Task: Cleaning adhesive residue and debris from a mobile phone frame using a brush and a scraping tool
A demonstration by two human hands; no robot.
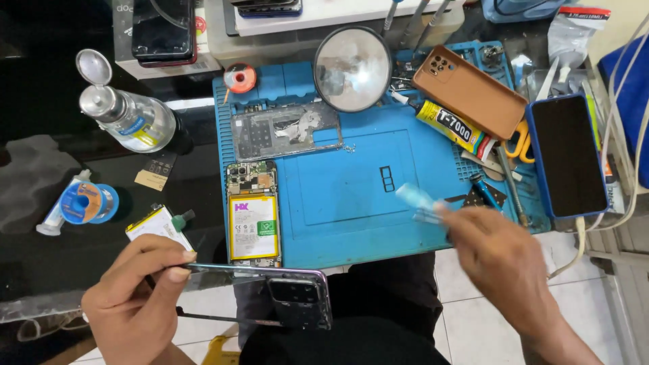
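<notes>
Head view: the phone back cover held edge-up in the left hand, a clear tool blurred in the right.

The left hand (138, 297) pinches the phone back cover (270, 297) at its left end, below the front edge of the blue work mat (351, 223). The cover's long axis runs left to right, its camera block toward the right end. The right hand (500, 260) is closed around a small clear plastic tool (416, 201), motion-blurred, whose tip points up and left over the mat. The cover lies down and to the left of that tool, well apart from it. The left hand is the nearer one, already on the cover. The opened phone with its battery (253, 216) lies on the mat just above the cover.
</notes>
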